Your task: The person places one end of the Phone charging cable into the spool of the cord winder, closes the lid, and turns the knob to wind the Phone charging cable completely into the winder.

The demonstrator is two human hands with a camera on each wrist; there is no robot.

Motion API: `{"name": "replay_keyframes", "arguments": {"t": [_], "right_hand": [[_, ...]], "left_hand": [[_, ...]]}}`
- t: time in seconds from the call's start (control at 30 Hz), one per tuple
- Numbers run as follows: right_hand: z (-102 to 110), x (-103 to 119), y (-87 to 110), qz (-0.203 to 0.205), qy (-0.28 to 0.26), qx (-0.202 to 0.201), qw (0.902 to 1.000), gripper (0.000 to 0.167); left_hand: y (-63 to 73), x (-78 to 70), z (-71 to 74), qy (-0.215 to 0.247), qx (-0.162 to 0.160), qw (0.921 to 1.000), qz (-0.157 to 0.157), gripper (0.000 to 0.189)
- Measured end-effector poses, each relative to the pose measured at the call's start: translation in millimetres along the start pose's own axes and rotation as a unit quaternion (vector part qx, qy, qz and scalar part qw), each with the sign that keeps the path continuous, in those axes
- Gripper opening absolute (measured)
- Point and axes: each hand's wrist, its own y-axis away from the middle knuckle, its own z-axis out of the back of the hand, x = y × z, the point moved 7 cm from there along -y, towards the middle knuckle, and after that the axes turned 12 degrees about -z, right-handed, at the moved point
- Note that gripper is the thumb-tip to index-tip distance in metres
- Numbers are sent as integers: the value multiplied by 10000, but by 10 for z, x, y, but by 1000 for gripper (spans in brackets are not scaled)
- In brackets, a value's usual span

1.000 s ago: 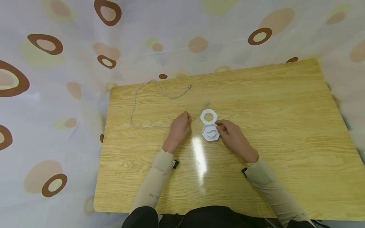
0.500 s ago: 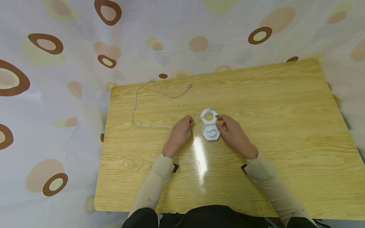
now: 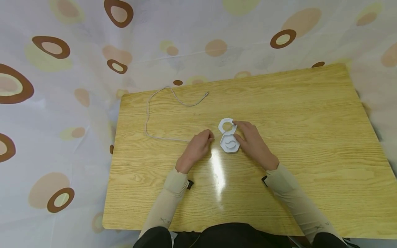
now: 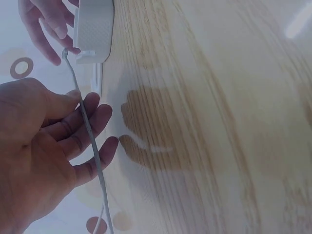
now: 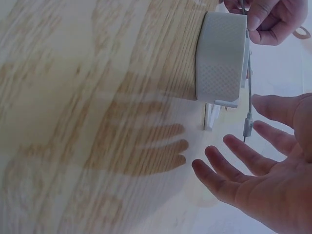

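A white hexagonal box (image 3: 230,148) lies unfolded, its ring-shaped lid (image 3: 222,125) away from the person and its base nearer, with a curved divider inside. My left hand (image 3: 196,148), left of the box, pinches a thin pale cable (image 4: 91,134) between thumb and fingers. From there a stretch of cable crosses over the lid and ends in a grey plug (image 5: 247,126). My right hand (image 3: 256,147) is at the box's right side, fingers spread and fairly straight; its index fingertip is at the plug, the thumb close to the cable. Whether they touch it is unclear.
The cable's remaining length (image 3: 147,115) loops over the left part of the wooden table (image 3: 294,137), its other plug (image 3: 206,94) near the back edge. A patterned curtain (image 3: 192,38) hangs behind and to the left.
My left hand has moved right and toward the person, drawing the cable along. The plug end has swung from beyond the lid over to its right side. My right fingers have spread toward it.
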Motion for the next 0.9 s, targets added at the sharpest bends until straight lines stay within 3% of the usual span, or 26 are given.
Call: {"name": "replay_keyframes", "arguments": {"t": [0.3,0.63,0.9], "right_hand": [[-2,-9,-67,-173,131,-55,9997,42],[69,-19,-36,-376,-138,-394,9984,19],[32,-8,61,-456,-162,-42,9988,19]], "left_hand": [[12,-22,-22,354,-53,9990,-276,14],[63,15,-19,744,-94,9972,-61,15],[93,19,-19,772,-212,9968,-13,16]]}}
